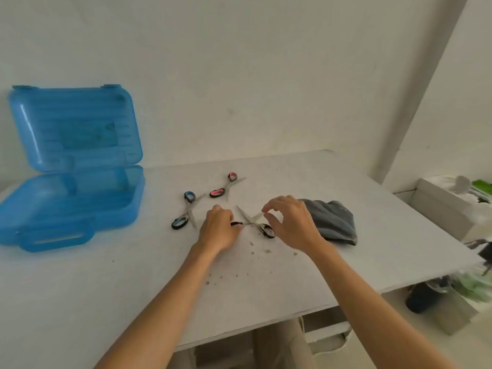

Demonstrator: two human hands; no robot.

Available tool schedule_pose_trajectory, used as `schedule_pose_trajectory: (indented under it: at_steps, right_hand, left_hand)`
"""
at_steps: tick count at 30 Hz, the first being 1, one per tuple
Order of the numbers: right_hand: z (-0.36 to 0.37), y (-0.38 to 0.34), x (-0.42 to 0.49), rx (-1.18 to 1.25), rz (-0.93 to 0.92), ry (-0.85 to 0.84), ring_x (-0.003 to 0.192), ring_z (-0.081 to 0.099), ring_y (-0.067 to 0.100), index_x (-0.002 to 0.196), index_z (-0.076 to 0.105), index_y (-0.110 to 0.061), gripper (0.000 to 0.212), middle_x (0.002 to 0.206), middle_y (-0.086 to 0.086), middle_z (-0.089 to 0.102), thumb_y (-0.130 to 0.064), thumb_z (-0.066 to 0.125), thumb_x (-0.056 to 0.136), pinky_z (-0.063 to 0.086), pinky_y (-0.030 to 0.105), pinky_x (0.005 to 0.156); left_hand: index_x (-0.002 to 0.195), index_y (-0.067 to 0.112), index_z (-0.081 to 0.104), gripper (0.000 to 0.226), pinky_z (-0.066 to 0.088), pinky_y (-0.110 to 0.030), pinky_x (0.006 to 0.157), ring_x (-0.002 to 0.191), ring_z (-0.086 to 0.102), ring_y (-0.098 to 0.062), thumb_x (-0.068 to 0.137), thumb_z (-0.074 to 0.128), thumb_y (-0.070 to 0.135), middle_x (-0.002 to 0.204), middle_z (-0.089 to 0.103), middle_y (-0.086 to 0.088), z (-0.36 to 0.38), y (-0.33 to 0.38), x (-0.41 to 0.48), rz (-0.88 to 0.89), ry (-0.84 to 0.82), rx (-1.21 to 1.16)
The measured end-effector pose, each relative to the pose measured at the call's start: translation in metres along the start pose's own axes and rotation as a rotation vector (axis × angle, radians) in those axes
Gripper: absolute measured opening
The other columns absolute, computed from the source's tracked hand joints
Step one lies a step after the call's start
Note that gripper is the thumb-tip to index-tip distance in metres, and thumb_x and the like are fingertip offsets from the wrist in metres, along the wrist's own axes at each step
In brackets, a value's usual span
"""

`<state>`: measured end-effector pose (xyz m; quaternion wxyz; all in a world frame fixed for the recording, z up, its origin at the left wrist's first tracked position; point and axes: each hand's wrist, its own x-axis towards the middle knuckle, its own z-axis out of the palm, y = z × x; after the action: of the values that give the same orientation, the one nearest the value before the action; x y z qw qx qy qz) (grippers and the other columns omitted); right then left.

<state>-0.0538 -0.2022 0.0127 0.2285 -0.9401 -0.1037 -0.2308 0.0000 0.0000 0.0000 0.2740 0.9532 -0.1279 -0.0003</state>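
Black-handled scissors [250, 221] lie spread open on the white table [332, 187]. My left hand [217, 230] grips one black handle loop, fingers curled over it. My right hand [291, 222] hovers over the other handle loop. Its thumb and forefinger are curved and slightly apart at the tip of the right blade, and the blur hides whether they touch it. Blue-handled scissors [186, 211] lie open to the left. Pink-handled scissors [226, 185] lie open behind.
An open blue plastic case [72, 209] stands at the table's left, its lid upright against the wall. A crumpled grey cloth [334, 221] lies right of my right hand. Small scraps [267, 251] dot the table in front. Boxes and clutter [452, 198] sit beyond the right edge.
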Motion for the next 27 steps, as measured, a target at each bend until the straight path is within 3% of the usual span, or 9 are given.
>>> schedule_pose_trajectory:
  at_steps: [6, 9, 11, 13, 16, 19, 22, 25, 27]
  right_hand:
    - [0.0, 0.034, 0.009, -0.051, 0.16, 0.016, 0.109, 0.061, 0.021, 0.107, 0.073, -0.023, 0.012, 0.115, -0.006, 0.071, -0.023, 0.064, 0.099, 0.041, 0.041, 0.101]
    - [0.001, 0.049, 0.007, -0.239, 0.341, 0.018, 0.135, 0.044, 0.029, 0.122, 0.066, -0.025, 0.024, 0.138, 0.001, 0.059, -0.031, 0.06, 0.1, 0.017, 0.059, 0.12]
    - [-0.001, 0.055, 0.007, -0.354, 0.487, -0.068, 0.146, 0.031, 0.034, 0.138, 0.053, -0.024, 0.041, 0.151, 0.008, 0.046, -0.042, 0.054, 0.1, 0.005, 0.068, 0.119]
    - [-0.007, 0.061, 0.008, -0.302, 0.555, -0.149, 0.142, 0.037, 0.033, 0.142, 0.046, -0.02, 0.05, 0.146, 0.008, 0.05, -0.048, 0.049, 0.101, 0.014, 0.065, 0.121]
    - [-0.019, 0.074, 0.006, -0.192, 0.505, -0.197, 0.134, 0.047, 0.029, 0.142, 0.048, -0.022, 0.058, 0.138, 0.001, 0.058, -0.053, 0.051, 0.093, 0.029, 0.057, 0.117]
    - [-0.026, 0.088, -0.001, -0.289, 0.39, -0.268, 0.131, 0.049, 0.025, 0.145, 0.044, -0.032, 0.064, 0.137, -0.006, 0.057, -0.065, 0.054, 0.091, 0.034, 0.048, 0.112]
    - [-0.029, 0.094, -0.007, -0.253, 0.39, -0.156, 0.131, 0.048, 0.024, 0.146, 0.044, -0.035, 0.064, 0.138, -0.007, 0.059, -0.067, 0.055, 0.092, 0.028, 0.042, 0.111]
    - [-0.028, 0.093, -0.009, -0.266, 0.369, -0.109, 0.135, 0.048, 0.025, 0.143, 0.048, -0.033, 0.057, 0.131, -0.006, 0.064, -0.063, 0.054, 0.094, 0.014, 0.051, 0.12]
    - [-0.027, 0.094, -0.011, -0.219, 0.332, -0.156, 0.131, 0.05, 0.028, 0.144, 0.045, -0.031, 0.056, 0.129, -0.003, 0.062, -0.052, 0.051, 0.093, 0.018, 0.053, 0.12]
  left_hand:
    - [0.096, 0.017, 0.068, 0.019, 0.057, -0.034, 0.08, 0.091, 0.065, -0.015, 0.088, 0.079, 0.03, 0.098, 0.069, 0.002, -0.017, 0.002, 0.02, -0.098, -0.134, -0.144]
    - [0.099, 0.012, 0.066, 0.018, 0.05, -0.026, 0.06, 0.077, 0.07, -0.014, 0.09, 0.077, 0.022, 0.087, 0.079, -0.002, -0.027, 0.006, 0.029, -0.115, -0.217, -0.324]
    - [0.102, 0.005, 0.065, 0.017, 0.048, -0.025, 0.053, 0.068, 0.068, -0.015, 0.092, 0.075, 0.013, 0.086, 0.08, -0.008, -0.029, 0.01, 0.033, -0.112, -0.25, -0.52]
    - [0.104, 0.003, 0.067, 0.015, 0.05, -0.024, 0.053, 0.066, 0.066, -0.015, 0.092, 0.075, 0.007, 0.089, 0.08, -0.011, -0.028, 0.015, 0.036, -0.09, -0.229, -0.616]
    - [0.104, 0.003, 0.072, 0.011, 0.053, -0.025, 0.055, 0.068, 0.063, -0.016, 0.093, 0.073, 0.005, 0.089, 0.079, -0.012, -0.021, 0.021, 0.042, -0.074, -0.215, -0.657]
    - [0.105, 0.004, 0.069, 0.008, 0.053, -0.025, 0.055, 0.069, 0.061, -0.014, 0.098, 0.065, 0.005, 0.09, 0.078, -0.011, -0.015, 0.024, 0.045, -0.081, -0.228, -0.648]
    - [0.108, 0.009, 0.065, 0.009, 0.052, -0.028, 0.056, 0.064, 0.055, -0.014, 0.102, 0.058, 0.01, 0.085, 0.072, -0.007, -0.011, 0.027, 0.049, -0.06, -0.239, -0.587]
    - [0.108, 0.012, 0.064, 0.01, 0.047, -0.026, 0.055, 0.057, 0.049, -0.014, 0.103, 0.055, 0.012, 0.081, 0.066, -0.003, -0.007, 0.028, 0.049, -0.065, -0.222, -0.573]
    - [0.108, 0.012, 0.064, 0.01, 0.043, -0.026, 0.054, 0.059, 0.047, -0.014, 0.102, 0.056, 0.012, 0.08, 0.066, -0.002, -0.003, 0.027, 0.05, -0.093, -0.198, -0.617]
